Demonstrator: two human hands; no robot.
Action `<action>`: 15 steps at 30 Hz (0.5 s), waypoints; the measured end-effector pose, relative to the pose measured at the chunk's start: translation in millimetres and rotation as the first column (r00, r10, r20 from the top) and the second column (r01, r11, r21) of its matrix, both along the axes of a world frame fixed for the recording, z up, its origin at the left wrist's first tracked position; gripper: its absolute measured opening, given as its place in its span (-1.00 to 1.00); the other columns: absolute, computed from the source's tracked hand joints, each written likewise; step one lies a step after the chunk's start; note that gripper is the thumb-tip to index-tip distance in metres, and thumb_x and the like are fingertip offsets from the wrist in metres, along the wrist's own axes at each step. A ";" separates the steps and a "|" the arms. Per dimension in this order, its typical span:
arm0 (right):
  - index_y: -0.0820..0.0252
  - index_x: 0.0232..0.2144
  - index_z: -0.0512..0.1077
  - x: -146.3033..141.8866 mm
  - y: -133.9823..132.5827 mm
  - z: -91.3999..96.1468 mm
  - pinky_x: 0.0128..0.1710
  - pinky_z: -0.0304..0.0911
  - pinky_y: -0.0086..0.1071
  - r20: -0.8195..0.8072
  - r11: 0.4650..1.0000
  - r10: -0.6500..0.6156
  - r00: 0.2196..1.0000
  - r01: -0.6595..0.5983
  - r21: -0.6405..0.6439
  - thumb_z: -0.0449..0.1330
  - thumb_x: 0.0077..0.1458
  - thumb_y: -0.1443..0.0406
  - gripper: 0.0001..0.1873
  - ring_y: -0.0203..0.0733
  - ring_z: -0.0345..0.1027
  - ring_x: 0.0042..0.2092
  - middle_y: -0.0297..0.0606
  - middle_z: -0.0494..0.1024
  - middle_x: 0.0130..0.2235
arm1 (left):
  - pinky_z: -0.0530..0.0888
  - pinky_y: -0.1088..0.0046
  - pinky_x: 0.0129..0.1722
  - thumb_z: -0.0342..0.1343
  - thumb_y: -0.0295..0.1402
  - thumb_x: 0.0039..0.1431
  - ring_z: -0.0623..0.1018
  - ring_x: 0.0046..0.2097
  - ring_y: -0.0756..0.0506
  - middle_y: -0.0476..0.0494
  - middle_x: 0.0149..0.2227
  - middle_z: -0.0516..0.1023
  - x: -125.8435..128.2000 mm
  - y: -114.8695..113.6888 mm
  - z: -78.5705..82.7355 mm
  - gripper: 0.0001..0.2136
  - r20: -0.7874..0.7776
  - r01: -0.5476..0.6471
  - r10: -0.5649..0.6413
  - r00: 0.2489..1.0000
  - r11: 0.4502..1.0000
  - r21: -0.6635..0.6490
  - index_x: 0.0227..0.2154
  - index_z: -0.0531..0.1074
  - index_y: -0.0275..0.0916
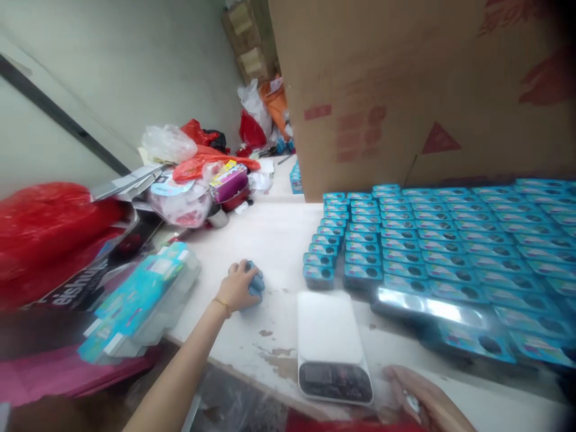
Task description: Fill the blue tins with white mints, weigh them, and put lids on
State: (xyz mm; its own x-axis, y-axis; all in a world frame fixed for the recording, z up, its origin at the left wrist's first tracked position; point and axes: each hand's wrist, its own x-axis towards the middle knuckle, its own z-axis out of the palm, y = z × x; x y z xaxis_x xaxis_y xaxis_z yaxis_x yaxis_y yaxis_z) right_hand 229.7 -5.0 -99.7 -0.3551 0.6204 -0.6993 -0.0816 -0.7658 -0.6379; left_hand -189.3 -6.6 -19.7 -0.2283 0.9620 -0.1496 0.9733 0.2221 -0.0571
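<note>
My left hand (239,286) reaches out over the white table (279,240) and is closed round a small blue object (257,282), pressing it on the tabletop. My right hand (425,399) rests near the table's front edge, just right of a white digital scale (330,342); it lies blurred, fingers loosely curled, something small and shiny at it that I cannot make out. Rows of small blue boxes (441,240) cover the table's right half.
A large cardboard box (418,90) stands behind the blue boxes. Red and white plastic bags (193,168) and packets pile at the back left. A stack of blue packaged items (144,300) lies at the table's left edge. A red bag (45,222) sits far left.
</note>
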 end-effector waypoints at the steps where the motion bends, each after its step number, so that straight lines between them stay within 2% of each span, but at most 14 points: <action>1: 0.24 -0.47 0.54 -0.5 -0.2 4.5 -0.47 0.32 -0.44 -0.011 1.000 -0.003 1.000 0.003 -0.002 0.44 -0.42 0.08 -0.57 -0.20 0.39 -0.42 -0.27 0.48 -0.49 | 0.44 0.12 -0.17 0.23 -0.10 -0.22 0.17 0.14 -0.40 -0.24 0.15 0.13 2.5 -6.8 -0.1 -0.37 0.008 -0.004 0.004 1.000 1.000 -0.006 0.02 0.30 0.00; 4: 0.27 -0.44 0.52 -0.3 -3.3 13.0 -0.60 0.23 -0.45 -0.047 1.000 0.000 0.999 0.001 0.015 0.41 -0.35 0.05 -0.55 -0.27 0.30 -0.54 -0.29 0.43 -0.55 | 0.37 0.09 0.01 0.24 -0.01 -0.20 0.06 0.25 -0.41 -0.26 0.26 0.00 1.1 -22.0 1.5 -0.16 0.069 -0.001 -0.001 0.998 1.000 0.017 0.20 0.09 -0.05; 7: 0.26 -0.42 0.51 1.8 -7.5 11.8 -0.66 0.16 -0.45 -0.064 0.999 0.008 0.998 -0.005 0.044 0.40 -0.33 0.04 -0.55 -0.32 0.21 -0.60 -0.32 0.39 -0.58 | 0.27 0.10 0.12 0.20 0.07 -0.14 0.09 0.26 -0.37 -0.32 0.28 -0.02 -6.4 -40.1 6.7 -0.06 0.139 0.010 -0.033 0.990 0.986 0.166 0.26 -0.08 -0.15; 9: 0.25 -0.41 0.51 3.1 -9.4 5.5 -0.66 0.15 -0.46 -0.063 0.998 -0.001 0.998 0.005 0.061 0.40 -0.32 0.04 -0.55 -0.33 0.21 -0.60 -0.33 0.38 -0.58 | 0.24 0.13 0.15 0.16 0.07 -0.08 0.18 0.22 -0.31 -0.33 0.22 0.10 -10.0 -56.6 8.2 -0.12 0.151 0.003 -0.054 0.987 0.949 0.316 0.24 -0.03 -0.20; 11: 0.24 -0.39 0.51 4.3 -10.5 -3.9 -0.65 0.16 -0.46 -0.061 0.997 -0.004 0.998 0.009 0.078 0.39 -0.29 0.04 -0.55 -0.33 0.21 -0.60 -0.33 0.39 -0.57 | 0.29 0.16 0.10 0.14 0.04 -0.02 0.31 0.12 -0.25 -0.29 0.08 0.28 -10.3 -74.2 4.2 -0.27 0.140 -0.022 -0.045 0.989 0.897 0.442 0.15 0.12 -0.23; 13: 0.24 -0.38 0.51 5.4 -10.9 -14.1 -0.67 0.14 -0.47 -0.056 0.996 -0.001 0.998 0.006 0.086 0.38 -0.27 0.03 -0.55 -0.34 0.21 -0.60 -0.32 0.39 -0.57 | 0.36 0.20 0.02 0.12 -0.01 0.03 0.38 0.01 -0.21 -0.25 -0.06 0.35 -7.5 -88.1 -5.7 -0.44 0.123 -0.031 -0.037 0.992 0.858 0.512 0.01 0.26 -0.24; 15: 0.22 -0.36 0.51 6.3 -10.5 -22.2 -0.69 0.10 -0.48 -0.044 0.995 0.012 0.999 -0.008 0.095 0.36 -0.24 0.03 -0.56 -0.34 0.19 -0.61 -0.31 0.39 -0.57 | 0.37 0.21 -0.02 0.12 -0.06 0.06 0.38 -0.02 -0.21 -0.26 -0.09 0.34 -2.8 -95.1 -18.3 -0.55 0.083 -0.003 -0.049 0.995 0.847 0.532 -0.06 0.33 -0.23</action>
State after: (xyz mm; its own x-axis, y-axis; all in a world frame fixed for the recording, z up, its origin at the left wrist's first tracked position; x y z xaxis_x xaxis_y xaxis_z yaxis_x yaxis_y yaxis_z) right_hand 236.0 -15.5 -121.9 -0.3909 0.6794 -0.6210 -0.1039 -0.7029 -0.7036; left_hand -192.1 -101.7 -38.0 -0.2155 0.9052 0.3664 0.9737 0.1706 0.1512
